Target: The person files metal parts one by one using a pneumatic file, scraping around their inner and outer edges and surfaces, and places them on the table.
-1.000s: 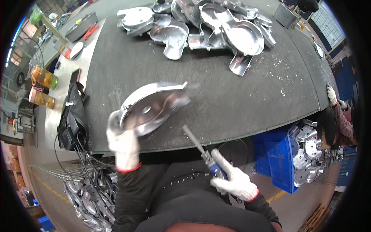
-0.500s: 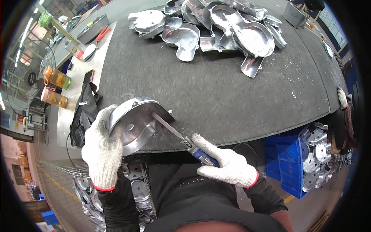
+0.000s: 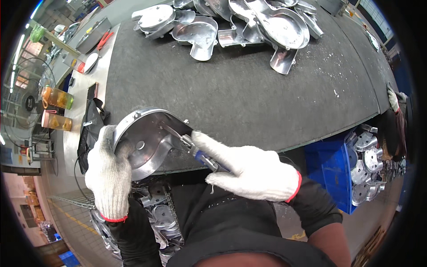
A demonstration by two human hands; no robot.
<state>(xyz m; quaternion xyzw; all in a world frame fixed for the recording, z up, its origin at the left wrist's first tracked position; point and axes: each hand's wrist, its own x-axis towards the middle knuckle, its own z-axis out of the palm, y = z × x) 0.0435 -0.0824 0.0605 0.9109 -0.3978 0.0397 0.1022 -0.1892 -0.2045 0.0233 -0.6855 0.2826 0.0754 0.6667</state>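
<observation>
My left hand point(image 3: 108, 178), in a white knit glove with a red cuff, grips the left rim of a shiny cast metal housing point(image 3: 141, 161). The housing is round and hollow, with a curved outlet and a small hole in its floor; its open side faces me at the table's near edge. In my gloved right hand point(image 3: 255, 172) is a narrow-bladed tool point(image 3: 202, 157) with a blue handle, closed between thumb and fingers. Its blade reaches into the housing near the upper right inner wall. My right fingers partly hide the handle.
Similar metal housings point(image 3: 202, 33) lie piled at the table's far side. Bottles point(image 3: 57, 121) and a black bag point(image 3: 92, 129) are at the left. A blue crate point(image 3: 327, 171) of castings stands at the right, near another person's gloved hand point(image 3: 393, 99). More castings point(image 3: 163, 218) fill a wire basket below.
My right hand and the tool have moved left and slightly up, bringing the handle closer to the housing. The view has shifted, and the left hand keeps its grip on the housing.
</observation>
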